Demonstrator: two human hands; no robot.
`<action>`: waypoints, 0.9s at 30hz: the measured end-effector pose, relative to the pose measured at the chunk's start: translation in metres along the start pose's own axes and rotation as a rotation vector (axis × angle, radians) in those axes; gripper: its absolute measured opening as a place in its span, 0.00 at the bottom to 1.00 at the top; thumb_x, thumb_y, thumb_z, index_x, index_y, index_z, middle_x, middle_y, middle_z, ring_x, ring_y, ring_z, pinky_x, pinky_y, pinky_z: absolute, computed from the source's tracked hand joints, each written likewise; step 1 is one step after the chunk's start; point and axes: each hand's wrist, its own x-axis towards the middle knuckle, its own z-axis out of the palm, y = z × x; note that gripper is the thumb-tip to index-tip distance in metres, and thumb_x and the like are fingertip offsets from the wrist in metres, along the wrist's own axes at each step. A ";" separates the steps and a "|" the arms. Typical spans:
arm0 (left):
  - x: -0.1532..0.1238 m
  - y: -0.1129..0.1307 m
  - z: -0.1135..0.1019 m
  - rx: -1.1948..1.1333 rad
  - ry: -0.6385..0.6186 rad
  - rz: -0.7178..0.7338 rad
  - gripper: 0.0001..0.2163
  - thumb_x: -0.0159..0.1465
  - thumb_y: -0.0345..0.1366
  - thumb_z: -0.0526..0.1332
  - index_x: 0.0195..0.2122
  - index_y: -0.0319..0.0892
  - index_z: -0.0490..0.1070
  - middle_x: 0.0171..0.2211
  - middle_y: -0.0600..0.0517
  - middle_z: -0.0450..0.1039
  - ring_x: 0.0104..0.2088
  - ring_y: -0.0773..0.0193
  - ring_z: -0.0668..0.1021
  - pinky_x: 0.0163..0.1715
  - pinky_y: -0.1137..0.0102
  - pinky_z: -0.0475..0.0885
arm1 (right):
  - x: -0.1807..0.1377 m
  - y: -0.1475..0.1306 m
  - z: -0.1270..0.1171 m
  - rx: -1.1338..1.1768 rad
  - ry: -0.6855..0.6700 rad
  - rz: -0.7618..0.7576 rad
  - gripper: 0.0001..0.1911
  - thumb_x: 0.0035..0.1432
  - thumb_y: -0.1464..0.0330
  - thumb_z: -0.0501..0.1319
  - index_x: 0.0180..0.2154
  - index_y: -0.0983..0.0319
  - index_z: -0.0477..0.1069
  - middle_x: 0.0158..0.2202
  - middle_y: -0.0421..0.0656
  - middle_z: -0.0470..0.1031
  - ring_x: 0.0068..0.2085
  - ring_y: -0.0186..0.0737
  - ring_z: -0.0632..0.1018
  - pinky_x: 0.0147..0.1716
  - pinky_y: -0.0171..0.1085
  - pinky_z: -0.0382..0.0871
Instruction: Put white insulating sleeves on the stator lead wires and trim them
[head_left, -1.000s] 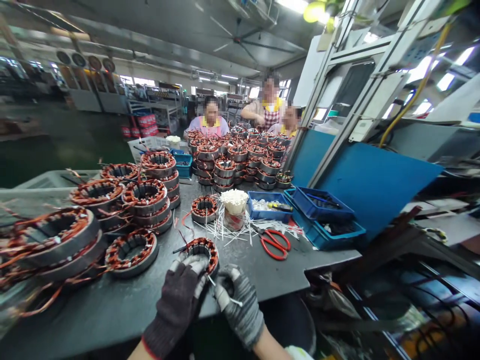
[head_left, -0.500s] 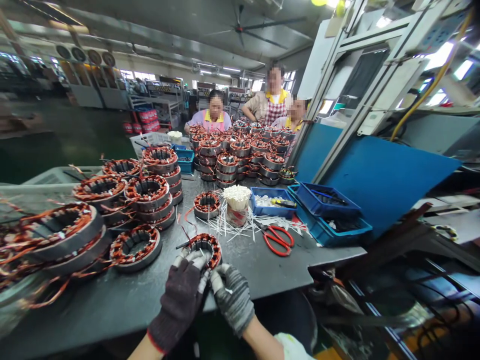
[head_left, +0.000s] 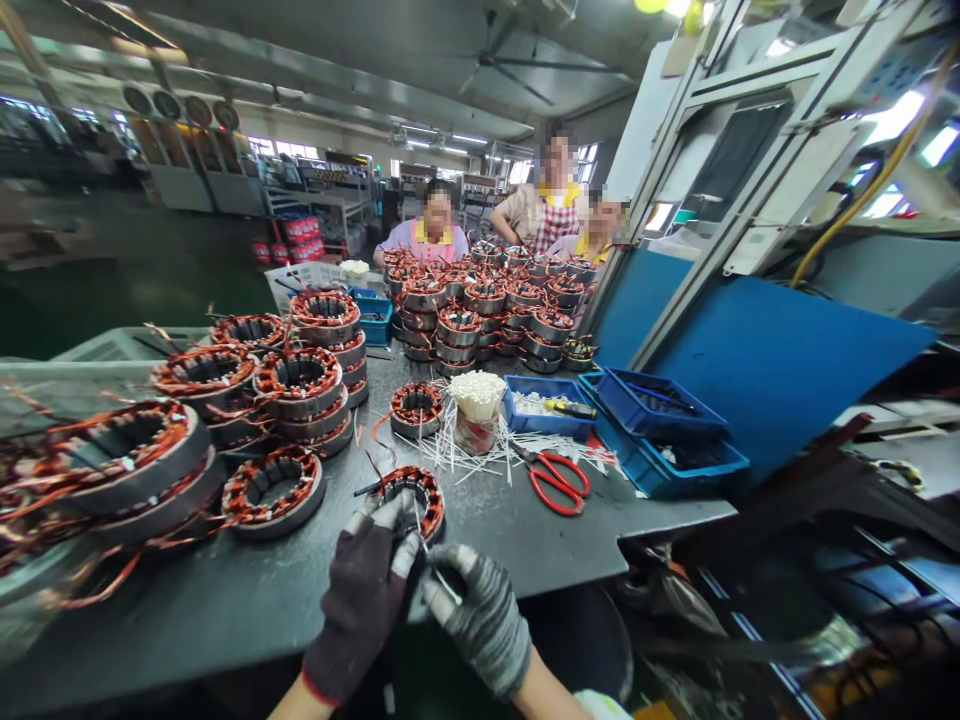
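A wide hall runs back under a grey ceiling (head_left: 360,45), where a dark, long-bladed fan (head_left: 487,60) hangs. Strip lights (head_left: 469,138) glow towards the rear, and bright windows (head_left: 296,150) line the far side. The floor (head_left: 142,240) at left is dark green and faintly glossy. Beyond it stand a pale cabinet (head_left: 176,188) topped by round discs (head_left: 166,104) and some metal racks (head_left: 341,195). Nearer, a dark grey table (head_left: 540,545) fills the foreground; at right, a slanting metal frame (head_left: 675,185) rises beside a blue panel (head_left: 787,350). The far left is blurred, perhaps holding machinery (head_left: 45,150).
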 end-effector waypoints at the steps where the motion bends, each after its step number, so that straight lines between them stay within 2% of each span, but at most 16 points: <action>1: 0.000 0.001 0.000 -0.015 0.002 -0.048 0.13 0.70 0.35 0.56 0.54 0.44 0.69 0.46 0.48 0.81 0.49 0.53 0.80 0.46 0.59 0.74 | 0.000 0.000 -0.005 0.037 -0.035 -0.064 0.08 0.59 0.69 0.63 0.42 0.56 0.76 0.34 0.40 0.82 0.34 0.38 0.82 0.36 0.34 0.76; 3: 0.001 0.004 -0.001 -0.060 -0.009 -0.126 0.13 0.69 0.37 0.57 0.54 0.45 0.70 0.46 0.49 0.81 0.49 0.53 0.81 0.44 0.59 0.74 | 0.002 0.002 -0.014 0.078 -0.117 -0.153 0.07 0.62 0.69 0.61 0.40 0.55 0.78 0.34 0.40 0.82 0.36 0.37 0.82 0.39 0.33 0.76; 5: 0.004 0.006 -0.003 -0.113 -0.041 -0.161 0.13 0.69 0.38 0.58 0.53 0.47 0.71 0.46 0.50 0.81 0.49 0.53 0.80 0.46 0.59 0.74 | 0.004 0.003 -0.021 0.091 -0.169 -0.187 0.09 0.65 0.68 0.60 0.43 0.54 0.78 0.37 0.41 0.82 0.39 0.37 0.82 0.42 0.34 0.75; 9: 0.008 0.009 -0.006 -0.247 -0.107 -0.135 0.10 0.70 0.37 0.58 0.48 0.49 0.76 0.43 0.53 0.82 0.46 0.58 0.81 0.48 0.61 0.71 | 0.009 0.007 -0.024 0.170 -0.118 -0.212 0.11 0.67 0.65 0.59 0.46 0.53 0.79 0.41 0.42 0.80 0.43 0.37 0.81 0.45 0.35 0.75; 12: 0.009 0.009 -0.004 -0.277 -0.078 -0.128 0.10 0.70 0.36 0.57 0.47 0.49 0.77 0.41 0.53 0.82 0.44 0.59 0.81 0.47 0.61 0.70 | 0.014 0.008 -0.018 0.317 -0.073 -0.157 0.09 0.66 0.65 0.61 0.45 0.53 0.80 0.43 0.43 0.80 0.45 0.38 0.81 0.47 0.36 0.76; 14: 0.009 0.009 -0.002 -0.272 -0.062 -0.136 0.10 0.70 0.36 0.56 0.46 0.49 0.77 0.42 0.53 0.82 0.44 0.58 0.81 0.48 0.60 0.69 | 0.017 0.008 -0.013 0.444 -0.086 -0.078 0.08 0.65 0.64 0.62 0.42 0.55 0.80 0.41 0.43 0.81 0.43 0.39 0.81 0.46 0.37 0.76; 16: 0.008 0.010 -0.002 -0.270 -0.065 -0.149 0.09 0.70 0.36 0.56 0.46 0.48 0.77 0.43 0.53 0.82 0.45 0.58 0.81 0.51 0.59 0.68 | 0.020 0.006 -0.007 0.576 -0.111 0.092 0.08 0.63 0.62 0.64 0.39 0.57 0.80 0.35 0.42 0.81 0.34 0.37 0.81 0.37 0.36 0.77; 19: 0.009 0.013 -0.005 -0.273 -0.080 -0.175 0.07 0.69 0.35 0.58 0.44 0.46 0.76 0.42 0.52 0.82 0.46 0.59 0.81 0.54 0.58 0.68 | 0.025 0.003 -0.002 0.701 -0.091 0.444 0.12 0.54 0.58 0.69 0.34 0.59 0.77 0.22 0.36 0.74 0.20 0.32 0.71 0.19 0.32 0.67; 21: 0.010 0.015 -0.006 -0.281 -0.092 -0.179 0.06 0.69 0.34 0.60 0.43 0.45 0.75 0.42 0.52 0.82 0.45 0.60 0.81 0.56 0.58 0.67 | 0.028 0.003 0.000 0.724 -0.079 0.624 0.15 0.48 0.56 0.71 0.32 0.60 0.74 0.18 0.34 0.71 0.18 0.31 0.68 0.17 0.31 0.63; 24: 0.011 0.016 -0.006 -0.294 -0.124 -0.152 0.06 0.68 0.33 0.60 0.45 0.45 0.74 0.43 0.52 0.82 0.47 0.60 0.81 0.57 0.57 0.66 | 0.027 0.003 -0.002 0.721 -0.074 0.731 0.17 0.47 0.55 0.71 0.30 0.60 0.74 0.18 0.35 0.71 0.19 0.31 0.68 0.18 0.32 0.63; 27: 0.011 0.016 -0.008 -0.271 -0.168 -0.118 0.08 0.68 0.32 0.60 0.47 0.45 0.74 0.45 0.52 0.82 0.49 0.58 0.80 0.56 0.56 0.66 | 0.024 0.003 -0.006 0.663 -0.051 0.702 0.15 0.48 0.56 0.71 0.31 0.60 0.75 0.22 0.37 0.74 0.22 0.32 0.70 0.22 0.33 0.66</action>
